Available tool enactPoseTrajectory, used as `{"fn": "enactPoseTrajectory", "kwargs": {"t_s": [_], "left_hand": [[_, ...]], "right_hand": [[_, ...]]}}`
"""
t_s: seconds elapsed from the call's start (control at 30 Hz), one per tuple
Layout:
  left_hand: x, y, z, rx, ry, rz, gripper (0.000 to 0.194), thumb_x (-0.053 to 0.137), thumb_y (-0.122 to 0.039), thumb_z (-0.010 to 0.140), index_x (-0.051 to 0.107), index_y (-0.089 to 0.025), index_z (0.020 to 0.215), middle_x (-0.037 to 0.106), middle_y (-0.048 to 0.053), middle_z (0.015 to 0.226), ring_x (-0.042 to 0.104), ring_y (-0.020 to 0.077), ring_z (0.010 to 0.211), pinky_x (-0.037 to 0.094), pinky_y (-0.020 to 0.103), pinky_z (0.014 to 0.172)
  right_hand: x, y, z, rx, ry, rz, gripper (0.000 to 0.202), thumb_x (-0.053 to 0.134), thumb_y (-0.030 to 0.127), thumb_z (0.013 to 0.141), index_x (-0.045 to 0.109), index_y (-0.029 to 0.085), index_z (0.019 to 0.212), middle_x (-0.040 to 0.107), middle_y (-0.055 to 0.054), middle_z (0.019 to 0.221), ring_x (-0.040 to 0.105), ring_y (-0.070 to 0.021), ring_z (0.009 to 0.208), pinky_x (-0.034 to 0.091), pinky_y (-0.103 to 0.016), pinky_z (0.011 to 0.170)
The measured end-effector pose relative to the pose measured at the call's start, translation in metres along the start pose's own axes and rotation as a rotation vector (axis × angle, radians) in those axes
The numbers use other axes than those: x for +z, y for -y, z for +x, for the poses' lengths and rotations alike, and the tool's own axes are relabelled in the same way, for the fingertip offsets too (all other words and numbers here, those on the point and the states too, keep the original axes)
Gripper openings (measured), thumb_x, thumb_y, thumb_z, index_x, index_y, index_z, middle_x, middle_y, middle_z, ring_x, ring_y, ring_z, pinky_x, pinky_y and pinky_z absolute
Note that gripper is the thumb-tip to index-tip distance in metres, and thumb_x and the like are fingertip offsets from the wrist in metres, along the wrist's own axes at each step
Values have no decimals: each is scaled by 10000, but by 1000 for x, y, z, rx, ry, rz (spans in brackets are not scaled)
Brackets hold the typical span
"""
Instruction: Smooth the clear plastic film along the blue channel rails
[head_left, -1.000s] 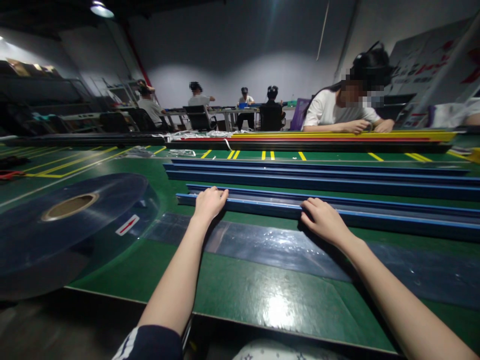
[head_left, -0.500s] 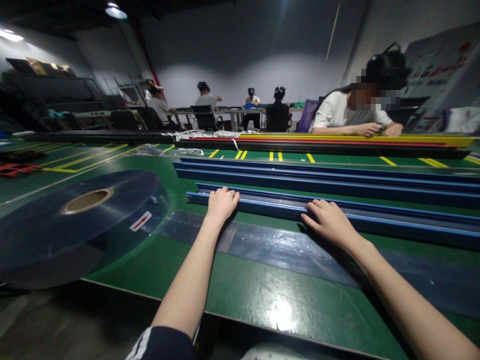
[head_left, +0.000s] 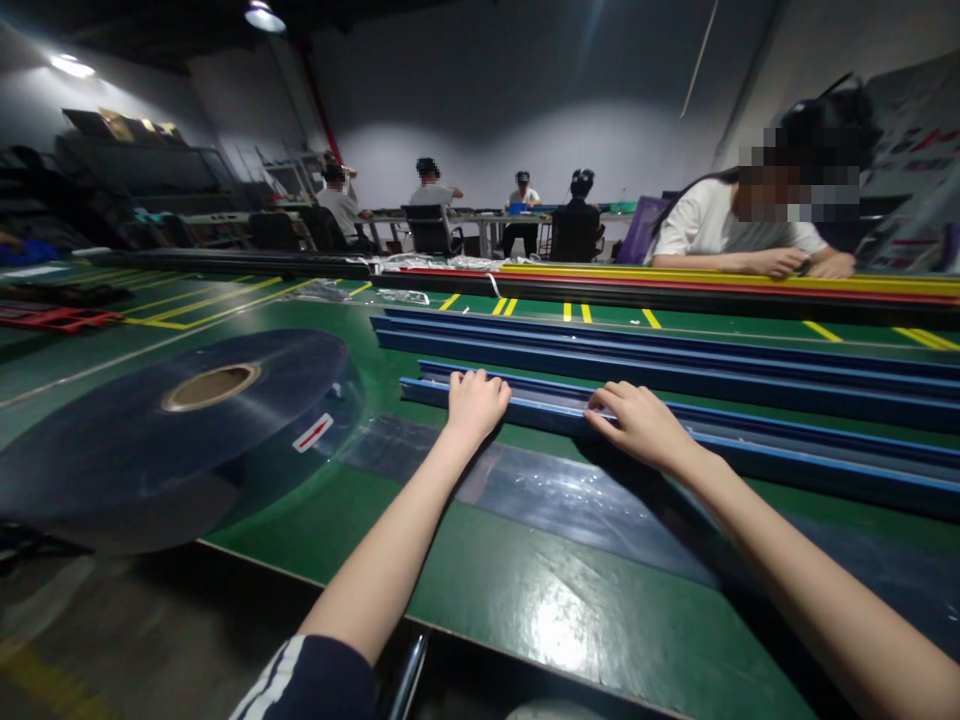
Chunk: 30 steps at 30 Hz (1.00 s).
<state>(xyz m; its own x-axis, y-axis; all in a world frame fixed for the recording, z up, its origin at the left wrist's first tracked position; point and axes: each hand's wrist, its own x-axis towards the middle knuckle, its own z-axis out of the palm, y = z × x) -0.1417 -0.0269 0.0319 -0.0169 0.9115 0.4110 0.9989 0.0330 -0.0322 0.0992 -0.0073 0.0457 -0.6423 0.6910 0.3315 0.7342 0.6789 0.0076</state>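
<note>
Both hands (head_left: pixel 478 408) touch blue channel (head_left: pixel 551 402) (plastic roll (head_left: pixel 112 430) leftward, clear strip (head_left: pixel 555 492) nearer).

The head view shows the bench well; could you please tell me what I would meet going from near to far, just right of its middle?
Clear film strip, nearer blue channel, farther blue channel, black bar, red strip, yellow strip.

On the table (head_left: pixel 480 580), film roll (head_left: pixel 176 450) left of near profile (head_left: pixel 553 402), far profile (head_left: pixel 637 358) behind.
</note>
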Motion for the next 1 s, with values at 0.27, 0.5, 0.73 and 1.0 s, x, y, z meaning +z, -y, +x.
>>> {"fn": "enactPoseTrajectory", "kwargs": {"t_s": [0.27,0.5,0.73,1.0], "left_hand": [[6,11,-5,-8,-61,-44,423,289,-333,926,680,-185,865,640,83,920,538,219,911,301,367,795],[3,20,-5,40,-25,-58,424,278,-335,933,676,-198,883,633,68,957,534,215,914,323,357,784],[3,25,-3,60,10,-98,384,302,-310,927,667,-200,884,617,69,1004,526,207,943,343,340,789],[3,30,-1,110,-20,-112,397,310,-301,925,679,-177,845,645,67,970,553,182,919,337,335,813]], "right_hand": [[9,16,39,88,-85,-126,299,351,363,891,588,182,926,615,-92,994,511,-226,949,334,-319,752],[21,12,49,249,192,74,369,267,373,904,583,185,888,659,-85,838,582,-186,745,325,-264,613],[15,17,45,263,177,32,375,261,352,906,593,179,881,667,-93,851,591,-183,745,315,-258,613],[17,15,45,260,183,11,384,246,350,910,589,178,901,667,-100,889,598,-192,774,319,-263,620]]}}
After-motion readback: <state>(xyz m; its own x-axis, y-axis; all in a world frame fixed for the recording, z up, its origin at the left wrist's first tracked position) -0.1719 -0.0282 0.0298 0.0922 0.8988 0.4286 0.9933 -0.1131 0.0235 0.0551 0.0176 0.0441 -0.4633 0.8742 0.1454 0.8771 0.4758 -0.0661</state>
